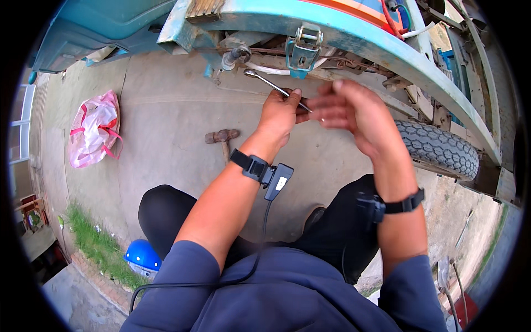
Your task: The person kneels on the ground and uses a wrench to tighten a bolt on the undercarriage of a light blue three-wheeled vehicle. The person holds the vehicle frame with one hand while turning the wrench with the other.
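Note:
A silver wrench (266,82) is gripped in my left hand (279,113), its ring end pointing up-left near a metal fitting (236,57) under the blue vehicle frame (337,27). My right hand (348,113) is open and blurred by motion, fingers apart, close by the wrench's lower end; whether they touch it I cannot tell. A metal latch (304,47) hangs from the frame above my hands. A hammer (221,137) with a wooden handle lies on the ground, partly behind my left forearm.
A tire (437,148) is under the frame at right, with hoses (394,19) above. A pink and white bag (95,130) lies on the concrete at left. A blue helmet (141,254) sits by grass (97,238) at lower left. A blue vehicle panel (102,27) is at top left.

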Demonstrator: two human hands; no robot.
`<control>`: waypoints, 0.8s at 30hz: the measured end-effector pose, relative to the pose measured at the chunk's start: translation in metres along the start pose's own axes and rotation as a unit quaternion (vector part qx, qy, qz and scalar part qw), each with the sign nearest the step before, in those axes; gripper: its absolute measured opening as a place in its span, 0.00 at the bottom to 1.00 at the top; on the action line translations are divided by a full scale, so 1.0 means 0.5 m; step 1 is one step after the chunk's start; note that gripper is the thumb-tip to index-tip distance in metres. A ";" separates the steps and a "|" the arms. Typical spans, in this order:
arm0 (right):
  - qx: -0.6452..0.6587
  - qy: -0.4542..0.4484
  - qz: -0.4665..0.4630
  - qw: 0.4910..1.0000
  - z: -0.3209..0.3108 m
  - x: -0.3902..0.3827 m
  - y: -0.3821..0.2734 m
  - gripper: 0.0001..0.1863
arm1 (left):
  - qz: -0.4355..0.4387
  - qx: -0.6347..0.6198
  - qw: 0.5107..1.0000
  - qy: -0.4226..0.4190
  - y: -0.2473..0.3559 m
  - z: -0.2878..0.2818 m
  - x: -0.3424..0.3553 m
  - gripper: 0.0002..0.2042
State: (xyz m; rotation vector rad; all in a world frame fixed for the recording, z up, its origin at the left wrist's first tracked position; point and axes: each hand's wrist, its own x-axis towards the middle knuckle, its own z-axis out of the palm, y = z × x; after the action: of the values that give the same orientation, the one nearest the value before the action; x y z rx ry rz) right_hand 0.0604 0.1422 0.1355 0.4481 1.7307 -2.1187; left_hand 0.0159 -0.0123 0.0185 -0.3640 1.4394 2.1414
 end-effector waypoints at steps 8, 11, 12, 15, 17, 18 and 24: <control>-0.330 0.135 -0.343 0.869 -0.058 -0.216 -0.185 0.11 | -0.001 0.014 1.000 0.028 -0.003 0.015 0.034 0.08; -0.379 0.256 -0.370 0.809 -0.136 -0.229 -0.214 0.12 | 0.008 0.042 0.998 0.049 -0.007 0.016 0.036 0.08; -0.389 0.286 -0.378 0.790 -0.168 -0.227 -0.211 0.13 | 0.009 0.047 0.998 0.046 -0.009 0.017 0.037 0.09; -0.412 0.311 -0.367 0.774 -0.268 -0.210 -0.184 0.12 | 0.016 0.062 0.997 0.044 -0.017 0.011 0.040 0.09; -0.441 0.319 -0.382 0.747 -0.281 -0.198 -0.173 0.11 | 0.019 0.063 0.997 0.041 -0.014 0.015 0.042 0.09; -0.456 0.328 -0.377 0.736 -0.281 -0.190 -0.173 0.12 | 0.017 0.062 0.997 0.044 -0.012 0.015 0.040 0.08; -0.511 0.327 -0.294 0.738 -0.323 -0.132 -0.190 0.16 | 0.010 0.047 0.998 0.044 -0.003 0.028 0.031 0.08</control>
State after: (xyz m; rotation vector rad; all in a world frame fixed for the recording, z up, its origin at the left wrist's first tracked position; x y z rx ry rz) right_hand 0.0759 0.3231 0.2165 0.3219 3.4274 -0.8819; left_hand 0.0047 0.0053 0.0153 -0.4134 1.5936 2.0871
